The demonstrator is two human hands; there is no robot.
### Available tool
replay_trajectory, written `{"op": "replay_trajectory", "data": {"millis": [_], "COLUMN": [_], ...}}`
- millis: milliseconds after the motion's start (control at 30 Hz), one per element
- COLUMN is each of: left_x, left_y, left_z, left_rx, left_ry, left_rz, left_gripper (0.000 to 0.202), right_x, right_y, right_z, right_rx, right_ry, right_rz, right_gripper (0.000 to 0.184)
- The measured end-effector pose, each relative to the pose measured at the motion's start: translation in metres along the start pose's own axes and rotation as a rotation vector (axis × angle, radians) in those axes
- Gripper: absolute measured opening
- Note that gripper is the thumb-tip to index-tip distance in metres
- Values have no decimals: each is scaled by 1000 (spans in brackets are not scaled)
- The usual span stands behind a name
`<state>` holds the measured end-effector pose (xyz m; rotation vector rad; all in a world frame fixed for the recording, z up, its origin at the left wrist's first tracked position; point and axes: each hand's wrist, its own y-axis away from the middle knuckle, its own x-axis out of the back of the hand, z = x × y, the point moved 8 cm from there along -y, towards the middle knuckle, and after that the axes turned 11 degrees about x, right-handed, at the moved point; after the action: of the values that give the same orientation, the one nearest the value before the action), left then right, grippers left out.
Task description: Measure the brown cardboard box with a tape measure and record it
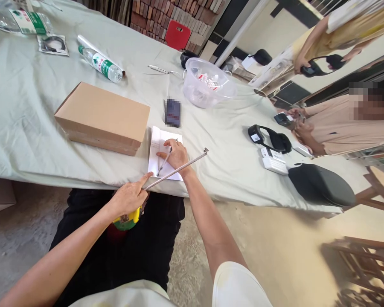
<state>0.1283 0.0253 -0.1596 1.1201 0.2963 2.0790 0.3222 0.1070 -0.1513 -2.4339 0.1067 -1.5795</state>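
- Left grip [130, 198] closed around the tape measure [128, 220], case hanging below the hand, off the bench [225, 177] edge; index finger reaches the paper's near-left corner.
- Tape blade [169, 174] out, running up-right across the right wrist, hooked end past it.
- Right grip [176, 154] holding a pen [164, 163], lower end at the paper [154, 149].
- Paper lies at the bench's near edge, just right of the cardboard box [105, 111].
- I see the phone [173, 112] just beyond the paper.
- Clear plastic basin [193, 91] farther back.

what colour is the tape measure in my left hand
Rounded tape measure casing: yellow and green, showing best in the head view.
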Motion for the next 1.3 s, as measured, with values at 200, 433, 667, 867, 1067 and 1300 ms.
{"op": "replay_trajectory", "data": {"millis": [200,433,667,867,1067,1300], "left_x": [-3,0,-2,-8,-8,-9], "left_y": [-3,1,1,0,1,0], "left_z": [-4,0,1,0,1,8], "left_rx": [-34,-14,-6,-28,-51,-60], "left_ry": [2,-64,-164,-247,-267,-181], "left_rz": [7,22,55,77,97,70], "left_gripper": [66,66,65,64,66,67], "right_x": [-7,-8,0,-2,-2,-4], "right_y": [34,37,29,23,11,13], "right_z": [-14,-14,-12,-4,5,-3], "right_rx": [87,93,83,48,-24,8], "right_ry": [-79,-55,9,48,38,54], "right_rz": [-67,-47,-21,-11,-1,-9], "right_gripper": [40,46,49,47,43,43]}}
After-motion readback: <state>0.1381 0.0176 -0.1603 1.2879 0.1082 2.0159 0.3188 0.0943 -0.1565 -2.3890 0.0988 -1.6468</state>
